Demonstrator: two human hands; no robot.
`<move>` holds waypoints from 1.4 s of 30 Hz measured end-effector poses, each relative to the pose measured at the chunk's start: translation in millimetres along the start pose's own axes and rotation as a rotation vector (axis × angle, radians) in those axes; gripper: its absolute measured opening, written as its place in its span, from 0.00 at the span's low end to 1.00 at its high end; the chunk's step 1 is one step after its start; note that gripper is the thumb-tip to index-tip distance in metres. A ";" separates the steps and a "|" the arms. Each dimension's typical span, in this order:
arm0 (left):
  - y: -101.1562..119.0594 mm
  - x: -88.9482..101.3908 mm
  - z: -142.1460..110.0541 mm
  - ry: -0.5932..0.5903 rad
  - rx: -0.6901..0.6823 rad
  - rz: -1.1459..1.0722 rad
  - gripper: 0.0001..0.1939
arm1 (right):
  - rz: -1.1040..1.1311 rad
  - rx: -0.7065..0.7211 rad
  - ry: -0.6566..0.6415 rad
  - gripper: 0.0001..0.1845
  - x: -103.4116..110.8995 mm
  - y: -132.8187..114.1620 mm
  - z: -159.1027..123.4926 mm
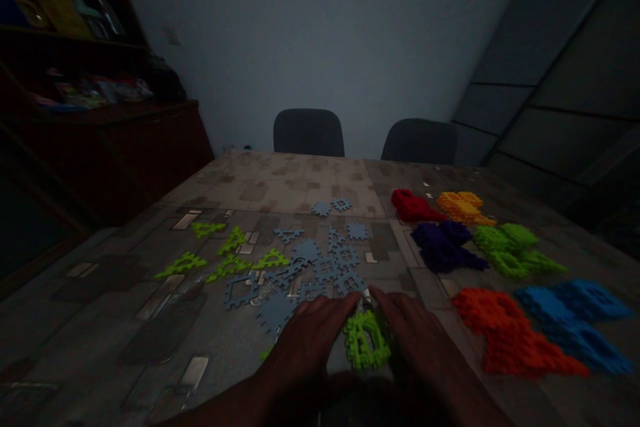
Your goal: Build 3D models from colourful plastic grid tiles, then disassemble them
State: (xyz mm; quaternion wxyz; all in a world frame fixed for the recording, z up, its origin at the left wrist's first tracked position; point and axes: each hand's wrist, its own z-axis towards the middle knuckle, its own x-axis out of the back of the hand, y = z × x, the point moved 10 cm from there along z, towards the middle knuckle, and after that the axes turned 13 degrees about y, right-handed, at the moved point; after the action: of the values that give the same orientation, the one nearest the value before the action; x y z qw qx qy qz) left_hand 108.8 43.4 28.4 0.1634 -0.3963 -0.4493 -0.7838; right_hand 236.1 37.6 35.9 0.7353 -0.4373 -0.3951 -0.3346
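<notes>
Between my two hands is a small stack of lime-green toothed building pieces [367, 341], the top one with an arched opening. My left hand [317, 327] presses against its left side, fingers together and pointing forward. My right hand [413, 320] closes on it from the right, and the fingertips of both hands almost meet at its far end. Loose grey toothed pieces [327, 268] lie flat just beyond and to the left of my hands. A bit of another lime-green piece [266, 353] peeks out beside my left hand.
Several lime-green triangular pieces [233, 239] lie spread at left. At right are piles of red [413, 205], yellow [461, 205], purple [445, 245], green [513, 247], orange [515, 330] and blue [575, 313] pieces. Two dark chairs [309, 132] stand behind the patterned tablecloth [320, 173].
</notes>
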 end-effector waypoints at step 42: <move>0.4 -12.7 2.6 -0.029 -0.009 0.078 0.55 | 0.259 0.094 -0.156 0.67 -19.2 -3.1 2.0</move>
State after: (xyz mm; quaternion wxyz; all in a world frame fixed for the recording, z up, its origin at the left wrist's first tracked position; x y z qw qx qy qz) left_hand 118.2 44.0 19.6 0.1852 -0.4257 -0.4322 -0.7731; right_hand 224.1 41.0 20.8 0.7592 -0.4744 -0.4063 -0.1832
